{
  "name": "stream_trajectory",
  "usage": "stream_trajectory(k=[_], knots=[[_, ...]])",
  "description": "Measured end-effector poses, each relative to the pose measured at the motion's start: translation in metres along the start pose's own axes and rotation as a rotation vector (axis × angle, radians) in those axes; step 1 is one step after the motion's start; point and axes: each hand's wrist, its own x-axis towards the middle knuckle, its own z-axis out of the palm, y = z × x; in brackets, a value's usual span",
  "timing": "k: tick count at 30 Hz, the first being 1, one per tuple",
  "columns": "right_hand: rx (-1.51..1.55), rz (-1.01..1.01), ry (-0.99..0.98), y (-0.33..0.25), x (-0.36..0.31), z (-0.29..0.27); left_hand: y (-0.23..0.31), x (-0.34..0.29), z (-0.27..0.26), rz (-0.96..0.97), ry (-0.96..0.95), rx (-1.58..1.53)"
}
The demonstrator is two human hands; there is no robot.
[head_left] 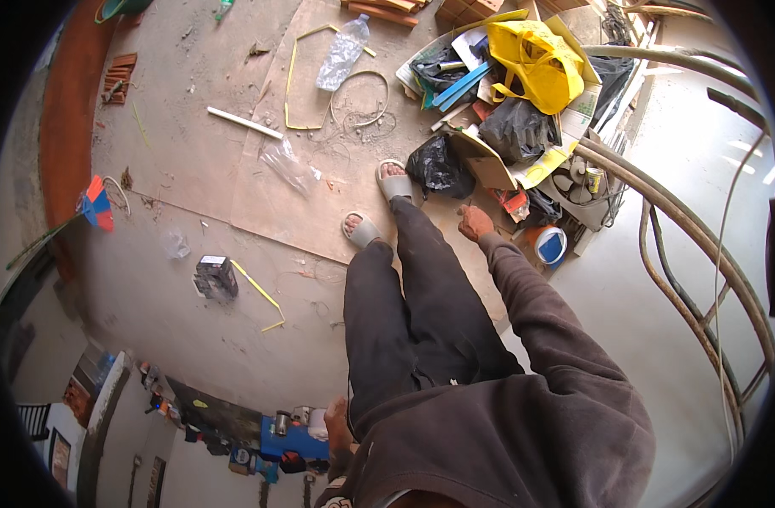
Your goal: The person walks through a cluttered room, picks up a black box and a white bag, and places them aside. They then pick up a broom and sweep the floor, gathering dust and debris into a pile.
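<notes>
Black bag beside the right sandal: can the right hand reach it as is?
Probably yes: the right hand appears near the black bag, with nothing visible between them, though one view leaves the height gap uncertain.

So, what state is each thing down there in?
Right hand: fingers curled, contents unclear
Left hand: beside thigh, grip unclear
Sandals: on both feet
Black bag beside sandals: bunched
Clear bottle: lying down
Yellow bag: crumpled
White tube: lying flat
Yellow strips: bent
</notes>
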Motion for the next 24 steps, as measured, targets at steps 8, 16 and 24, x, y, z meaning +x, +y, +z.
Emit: stream_trajectory(k=[8,16,24], knots=[[-0.255,-0.025,-0.078,-0.025,0.043,0.001,-0.039,-0.009,0.0,-0.237,0.053,-0.173],[-0.479,-0.11,-0.086,-0.031,0.106,0.071,-0.064,-0.01,-0.014,-0.355,0.137,-0.14],[-0.417,0.008,-0.031,-0.033,0.144,0.111,-0.077,0.022,-0.037,-0.379,0.165,-0.105]])
